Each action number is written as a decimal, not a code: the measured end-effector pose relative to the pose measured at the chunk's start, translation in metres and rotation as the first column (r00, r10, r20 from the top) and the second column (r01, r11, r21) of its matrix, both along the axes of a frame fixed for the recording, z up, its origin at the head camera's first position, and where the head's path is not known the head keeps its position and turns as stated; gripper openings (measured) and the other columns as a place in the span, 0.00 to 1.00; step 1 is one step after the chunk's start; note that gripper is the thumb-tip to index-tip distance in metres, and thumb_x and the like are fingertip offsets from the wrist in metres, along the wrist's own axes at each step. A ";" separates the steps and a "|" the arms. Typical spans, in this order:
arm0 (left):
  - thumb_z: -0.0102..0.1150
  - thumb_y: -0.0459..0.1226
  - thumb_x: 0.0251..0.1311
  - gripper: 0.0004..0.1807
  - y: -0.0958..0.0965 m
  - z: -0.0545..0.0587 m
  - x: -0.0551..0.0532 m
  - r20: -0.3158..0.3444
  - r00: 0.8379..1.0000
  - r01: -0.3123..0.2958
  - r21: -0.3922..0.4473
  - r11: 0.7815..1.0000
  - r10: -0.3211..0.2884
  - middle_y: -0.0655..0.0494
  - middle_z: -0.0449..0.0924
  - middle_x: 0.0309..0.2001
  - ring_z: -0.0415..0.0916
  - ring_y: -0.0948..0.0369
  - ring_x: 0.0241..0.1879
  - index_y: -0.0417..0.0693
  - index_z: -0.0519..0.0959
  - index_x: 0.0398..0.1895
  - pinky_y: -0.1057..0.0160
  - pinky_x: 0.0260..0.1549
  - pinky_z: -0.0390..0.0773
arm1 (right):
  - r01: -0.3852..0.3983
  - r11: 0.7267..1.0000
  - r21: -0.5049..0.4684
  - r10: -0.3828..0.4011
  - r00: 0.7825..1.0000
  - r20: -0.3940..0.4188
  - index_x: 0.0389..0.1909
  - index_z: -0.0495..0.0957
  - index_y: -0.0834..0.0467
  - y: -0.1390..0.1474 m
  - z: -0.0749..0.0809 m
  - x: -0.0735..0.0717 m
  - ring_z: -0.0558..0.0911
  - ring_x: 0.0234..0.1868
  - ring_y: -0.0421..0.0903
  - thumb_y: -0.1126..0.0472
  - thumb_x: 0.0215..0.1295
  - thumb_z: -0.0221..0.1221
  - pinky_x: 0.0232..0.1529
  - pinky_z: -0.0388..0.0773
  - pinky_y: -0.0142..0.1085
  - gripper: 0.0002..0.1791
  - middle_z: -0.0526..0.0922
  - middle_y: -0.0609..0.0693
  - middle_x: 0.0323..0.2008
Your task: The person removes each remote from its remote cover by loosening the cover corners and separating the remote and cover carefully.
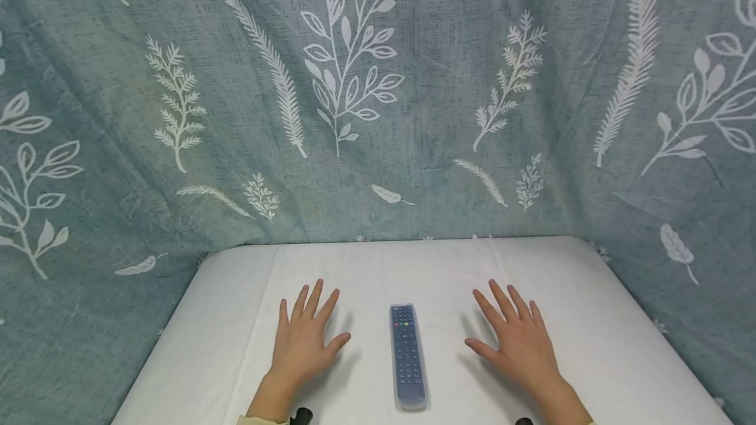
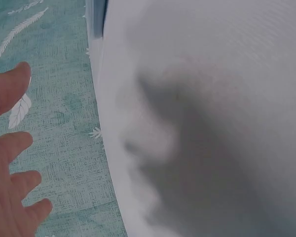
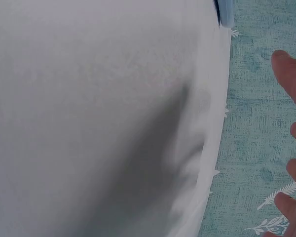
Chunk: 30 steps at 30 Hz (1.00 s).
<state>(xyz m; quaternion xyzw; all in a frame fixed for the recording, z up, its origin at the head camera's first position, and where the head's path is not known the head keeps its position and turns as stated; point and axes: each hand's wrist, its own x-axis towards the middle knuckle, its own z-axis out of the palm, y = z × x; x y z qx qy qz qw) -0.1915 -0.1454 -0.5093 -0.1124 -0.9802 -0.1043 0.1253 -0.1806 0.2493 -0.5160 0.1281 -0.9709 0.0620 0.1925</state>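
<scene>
A long dark blue-grey remote control (image 1: pixel 408 356) with rows of small buttons lies lengthwise on the white table, in what looks like a clear cover. To its left my left hand (image 1: pixel 304 343) hovers palm down over the table, fingers spread, holding nothing. My right hand (image 1: pixel 520 346) is held the same way on the other side, its thumb pointing toward the remote but apart from it. Both hands cast shadows on the cloth. Each wrist view catches only the end of the remote (image 2: pixel 97 19) at its top edge, beside part of a hand.
A white cloth covers the table (image 1: pixel 236 294), whose far corners are rounded. Blue-green fabric (image 1: pixel 425 117) printed with white leaves and sprigs hangs behind it and along both sides. Small black objects (image 1: pixel 302 416) show at the wrists.
</scene>
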 end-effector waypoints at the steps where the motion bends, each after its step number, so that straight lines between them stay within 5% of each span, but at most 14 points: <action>1: 0.60 0.64 0.58 0.43 0.001 0.000 0.000 0.000 1.000 0.002 0.004 1.000 -0.002 0.52 0.51 0.80 0.49 0.45 0.79 0.64 0.62 0.76 0.29 0.71 0.48 | -0.002 1.000 0.000 0.002 1.000 0.001 0.74 0.65 0.44 0.000 0.000 0.000 0.61 0.74 0.64 0.30 0.52 0.65 0.66 0.59 0.69 0.49 0.61 0.54 0.76; 13: 0.61 0.58 0.62 0.37 0.007 0.003 0.003 0.025 1.000 -0.015 0.065 0.998 0.013 0.49 0.63 0.75 0.63 0.47 0.73 0.59 0.67 0.73 0.39 0.68 0.65 | -0.029 0.999 -0.039 0.029 1.000 0.002 0.74 0.65 0.46 -0.011 -0.001 0.003 0.68 0.70 0.62 0.35 0.54 0.68 0.65 0.68 0.61 0.47 0.65 0.57 0.74; 21: 0.63 0.52 0.62 0.31 0.013 0.000 0.005 -0.016 0.999 -0.042 0.089 0.995 0.043 0.51 0.75 0.67 0.75 0.51 0.64 0.55 0.74 0.68 0.48 0.52 0.81 | -0.061 0.995 -0.080 0.059 0.998 -0.028 0.72 0.67 0.48 -0.021 -0.005 0.002 0.75 0.64 0.61 0.40 0.53 0.71 0.62 0.72 0.56 0.46 0.72 0.58 0.69; 30: 0.64 0.51 0.62 0.29 0.022 -0.004 0.006 0.019 0.998 -0.055 0.100 0.993 0.053 0.54 0.80 0.62 0.81 0.52 0.56 0.57 0.75 0.66 0.49 0.45 0.83 | 0.003 0.996 -0.092 0.001 0.999 0.037 0.71 0.69 0.44 -0.032 -0.008 0.004 0.79 0.49 0.52 0.37 0.56 0.68 0.41 0.79 0.49 0.42 0.80 0.51 0.55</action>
